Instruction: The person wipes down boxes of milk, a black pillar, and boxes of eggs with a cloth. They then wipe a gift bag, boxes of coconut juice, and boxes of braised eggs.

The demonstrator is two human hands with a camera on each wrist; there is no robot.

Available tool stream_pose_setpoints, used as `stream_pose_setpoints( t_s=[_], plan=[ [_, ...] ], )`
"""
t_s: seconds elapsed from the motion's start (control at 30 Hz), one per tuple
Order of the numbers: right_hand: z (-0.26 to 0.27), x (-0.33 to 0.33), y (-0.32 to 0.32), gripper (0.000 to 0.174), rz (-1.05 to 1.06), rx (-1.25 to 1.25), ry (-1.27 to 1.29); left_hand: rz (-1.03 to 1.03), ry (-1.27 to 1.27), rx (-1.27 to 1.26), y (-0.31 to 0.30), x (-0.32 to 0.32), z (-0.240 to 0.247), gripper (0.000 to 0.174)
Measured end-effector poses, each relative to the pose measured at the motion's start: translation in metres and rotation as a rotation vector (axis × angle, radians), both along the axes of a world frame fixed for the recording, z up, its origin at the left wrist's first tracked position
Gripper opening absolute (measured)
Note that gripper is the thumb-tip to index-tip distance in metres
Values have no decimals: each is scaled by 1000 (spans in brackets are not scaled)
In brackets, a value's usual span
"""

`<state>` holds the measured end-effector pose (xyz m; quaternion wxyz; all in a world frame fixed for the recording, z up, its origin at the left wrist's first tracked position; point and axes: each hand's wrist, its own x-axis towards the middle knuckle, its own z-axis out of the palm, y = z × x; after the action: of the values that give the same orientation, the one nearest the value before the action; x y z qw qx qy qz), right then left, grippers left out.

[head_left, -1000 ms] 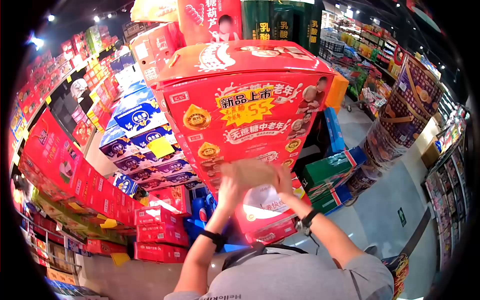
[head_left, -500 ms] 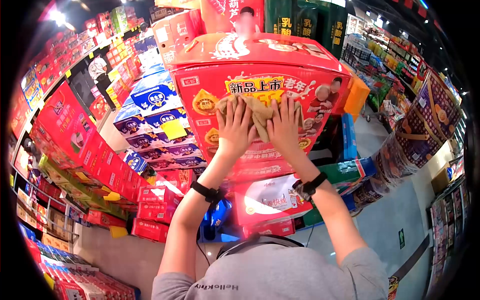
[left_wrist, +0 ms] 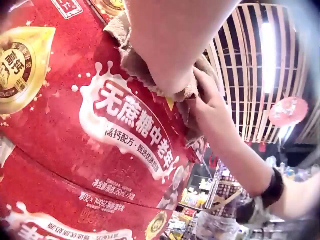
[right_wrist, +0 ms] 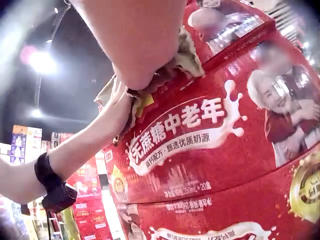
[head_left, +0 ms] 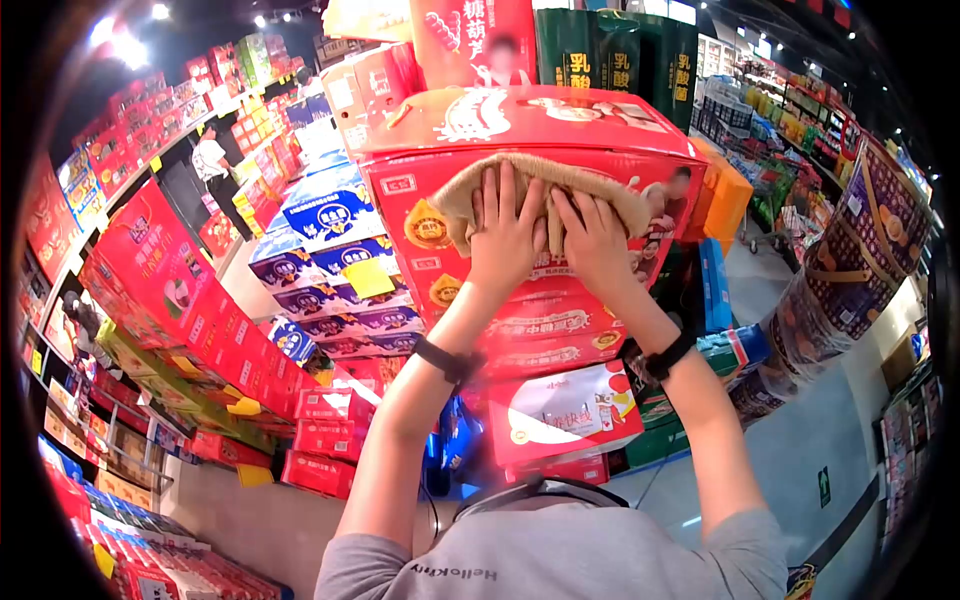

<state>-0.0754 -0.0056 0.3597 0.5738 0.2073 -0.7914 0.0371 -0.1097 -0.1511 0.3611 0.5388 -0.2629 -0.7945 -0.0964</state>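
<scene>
Head view shows the person reaching up with both arms to a tall stack of red cartons, where a tan cloth (head_left: 612,196) lies spread across the upper front face of the top red carton (head_left: 415,228), just under its lid edge. The left hand (head_left: 508,235) lies flat on the cloth with its fingers straight and spread, pressing it against the carton. The right hand (head_left: 592,240) sits just beside it in the same way, palm down and fingers extended, with nothing gripped. The two hands nearly touch at the thumbs, and the cloth spills out past them on either side. Each wrist carries a black wristband (head_left: 447,360), and the person's grey shirt (head_left: 560,560) fills the bottom of the view. In the left wrist view the cloth is bunched against the carton's printed face above the white lettering, with the right hand's fingers resting on its far edge. The right wrist view shows the same from the other side, with the left hand laid on the cloth beyond the near forearm. More red cartons are stacked beneath the top one. To the left stands a pile of blue cartons (head_left: 325,210) with a yellow tag (head_left: 368,278), and dark green cartons (head_left: 600,55) rise behind. A person in a white shirt (head_left: 212,165) stands well apart in the aisle at the left.
</scene>
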Motion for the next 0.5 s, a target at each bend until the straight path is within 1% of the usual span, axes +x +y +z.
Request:
stream_pose_setpoints(
  t_s=[0.03,0.07,0.1,0.13,0.17,0.2,0.23,0.27,0.3,0.33,0.37,0.43,0.5],
  plan=[
    [-2,1,0,52,-17,-35,-81,0,13,1,0,-4,3,55],
    [2,2,1,56,-22,22,-42,-34,45,-10,-1,-2,12,57],
    [8,0,0,56,-18,23,-40,-67,71,-24,-2,2,19,58],
    [18,-4,0,52,-30,-57,-38,-106,52,-25,-3,2,30,59],
    [33,-5,-1,49,-43,-135,-37,-101,53,-23,-3,2,44,59],
    [48,-8,0,49,-70,-73,1,-94,83,-42,-2,1,58,59],
    [61,-10,2,49,-64,-65,3,-86,111,-60,-1,-1,71,59],
    [72,-12,4,46,-84,-15,9,-92,71,-56,1,-4,80,58],
    [79,-16,6,43,-103,35,15,-68,144,-36,1,-1,89,47],
    [85,-24,9,33,-13,7,39,-76,26,-35,-1,-6,93,38],
    [89,-25,8,33,-10,12,41,-86,-91,-35,-2,-9,98,32],
    [98,-23,8,30,134,-112,-204,-87,-133,-46,-5,-11,104,29],
    [99,-22,6,30,149,-147,-160,-103,-178,-71,-5,-9,107,28]
  ],
)
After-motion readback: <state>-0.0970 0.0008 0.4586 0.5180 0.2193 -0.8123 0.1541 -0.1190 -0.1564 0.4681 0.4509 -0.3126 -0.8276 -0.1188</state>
